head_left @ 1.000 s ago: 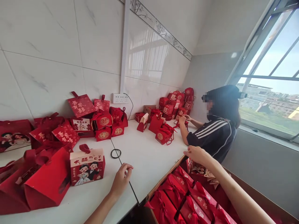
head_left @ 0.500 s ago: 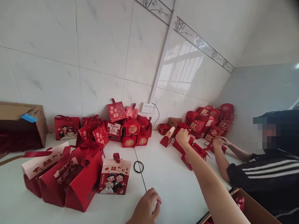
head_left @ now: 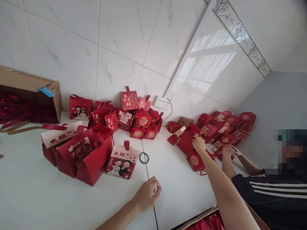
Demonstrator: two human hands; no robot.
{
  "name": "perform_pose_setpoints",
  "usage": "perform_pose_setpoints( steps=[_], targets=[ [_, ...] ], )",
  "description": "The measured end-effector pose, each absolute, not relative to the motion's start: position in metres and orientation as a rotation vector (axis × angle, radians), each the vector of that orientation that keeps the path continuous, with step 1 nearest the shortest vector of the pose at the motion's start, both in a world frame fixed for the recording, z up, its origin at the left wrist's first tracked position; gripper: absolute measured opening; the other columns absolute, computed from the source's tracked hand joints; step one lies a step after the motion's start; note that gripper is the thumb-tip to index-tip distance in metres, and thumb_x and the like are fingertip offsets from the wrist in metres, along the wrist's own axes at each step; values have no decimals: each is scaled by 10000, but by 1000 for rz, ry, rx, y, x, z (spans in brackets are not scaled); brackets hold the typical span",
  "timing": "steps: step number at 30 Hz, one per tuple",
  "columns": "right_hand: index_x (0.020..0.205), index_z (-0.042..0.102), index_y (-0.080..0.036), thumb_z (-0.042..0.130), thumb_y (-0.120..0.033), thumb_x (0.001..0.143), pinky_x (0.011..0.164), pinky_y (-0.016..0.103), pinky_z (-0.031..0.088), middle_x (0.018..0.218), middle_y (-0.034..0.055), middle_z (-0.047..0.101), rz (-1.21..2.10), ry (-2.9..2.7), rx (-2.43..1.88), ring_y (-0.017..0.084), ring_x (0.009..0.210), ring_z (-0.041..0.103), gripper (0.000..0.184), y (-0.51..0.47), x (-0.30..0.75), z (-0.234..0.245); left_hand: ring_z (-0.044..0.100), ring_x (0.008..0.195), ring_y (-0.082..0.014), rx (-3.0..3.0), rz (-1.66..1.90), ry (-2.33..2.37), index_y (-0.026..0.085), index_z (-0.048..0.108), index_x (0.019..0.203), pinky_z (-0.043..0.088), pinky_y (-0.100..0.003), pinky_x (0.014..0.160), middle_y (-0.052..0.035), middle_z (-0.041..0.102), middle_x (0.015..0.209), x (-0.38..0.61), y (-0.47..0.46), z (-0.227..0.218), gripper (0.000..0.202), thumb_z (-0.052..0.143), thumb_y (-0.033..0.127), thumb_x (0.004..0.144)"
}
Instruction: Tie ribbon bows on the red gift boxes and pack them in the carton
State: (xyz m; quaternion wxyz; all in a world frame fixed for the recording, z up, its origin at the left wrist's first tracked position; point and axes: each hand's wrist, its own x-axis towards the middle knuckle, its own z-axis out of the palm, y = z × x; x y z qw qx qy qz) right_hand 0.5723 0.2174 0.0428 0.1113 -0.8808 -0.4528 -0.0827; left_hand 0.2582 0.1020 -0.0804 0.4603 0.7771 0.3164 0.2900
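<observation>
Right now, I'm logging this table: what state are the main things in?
Left hand: loosely curled, seemingly empty
Right hand: at a red box, grip unclear
Left carton: open, red contents showing
Blue clip: on carton edge
Front couple-print box: standing, top closed
Black ring: lying flat

The right fingers [head_left: 198,139] partly hide a red box [head_left: 184,142]; the bottom carton [head_left: 203,216] is cropped.

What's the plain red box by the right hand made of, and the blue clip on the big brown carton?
The plain red box looks like smooth, dull card: flat sides, straight edges. The bright blue clip could be painted metal or plastic; its flat face gives no sure sign.
</observation>
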Motion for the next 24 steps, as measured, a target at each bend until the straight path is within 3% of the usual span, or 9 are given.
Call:
perform_pose_setpoints(
  steps=[5,9,13,15,19,22,24],
  targets=[
    [1216,489,-44,343,-203,880,911,392,398,1203,215,527,-278,-1420,-2363,300,1134,496,400,178,556,68,509,657,-125,1711,822,833,172,584,734,414,-254,634,-20,573,815,258,107,-80,182,415,223,777],
    [1055,589,-154,417,-182,836,932,337,414,1137,112,588,-203,-1645,-2141,231,1099,524,280,132,535,70,517,657,-147,1534,902,905,171,558,774,425,-289,656,-22,574,791,256,108,-81,231,392,327,805],
    [906,622,-206,411,-178,832,872,323,475,1124,90,562,81,-1984,-1666,199,1053,554,225,91,507,41,553,914,-208,1430,1042,935,177,521,957,438,-328,772,-84,583,1014,254,107,-83,311,405,428,814],
    [1010,602,-224,439,-213,831,879,363,482,1199,107,509,191,-2044,-1486,219,1108,525,242,77,490,21,522,1035,-228,1436,1057,913,183,484,1056,432,-339,815,-112,539,1147,254,106,-85,367,437,447,806],
    [1296,395,-248,509,-350,819,918,455,457,1315,139,441,250,-1744,-1581,259,1194,468,500,53,456,-7,478,1136,-235,1541,965,819,198,383,1210,421,-352,864,-130,433,1309,256,104,-91,509,500,465,793],
    [1242,448,-245,325,-457,896,886,448,475,1277,136,509,429,-1423,-1568,253,1159,518,424,35,431,-10,507,1104,-229,1625,875,748,199,322,1266,430,-361,867,-132,446,1290,255,100,-91,577,527,455,792],
    [1191,489,-240,297,-493,896,852,426,492,1237,127,553,483,-1336,-1539,254,1121,550,434,26,417,-6,535,1052,-225,1694,797,678,188,307,1279,439,-373,862,-126,489,1232,254,97,-88,589,537,433,794]
  ],
)
